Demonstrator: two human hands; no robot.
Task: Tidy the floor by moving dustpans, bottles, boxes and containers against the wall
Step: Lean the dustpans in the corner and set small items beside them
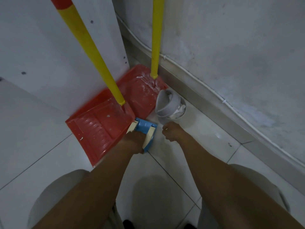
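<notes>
Red plastic fills the left of my feed. A red plastic dustpan with a long yellow handle [99,128] stands on the white tiled floor [41,154]. Its back is against a white upright panel [49,55], and its pole leans up and to the left, turning red at the top.

Just right of it and farther in, a second red plastic dustpan with a straight yellow handle [142,95] sits in the corner, smeared with white residue around the handle socket. The two pans meet along one edge; I cannot tell whether they overlap.

At the near right corner of the first dustpan, a small blue and cream box [145,129] lies on the floor, touching the pan's edge. The left hand [134,143] is on top of it, fingers wrapped over it and thumb at its near end, grasping the box.

Just right of the box and apart from it, the right hand [171,132] hovers low over the tiles. Its fingers are clenched inward, with nothing in them that I can see.

Just beyond that hand stands a grey round plastic container [165,104]. Its lid is tipped up in the mouth and there is crumpled white paper inside. It stands beside the second dustpan and near the metal skirting [206,101] of the right wall [231,47]. A white cable [165,57] runs along the top of that skirting.
</notes>
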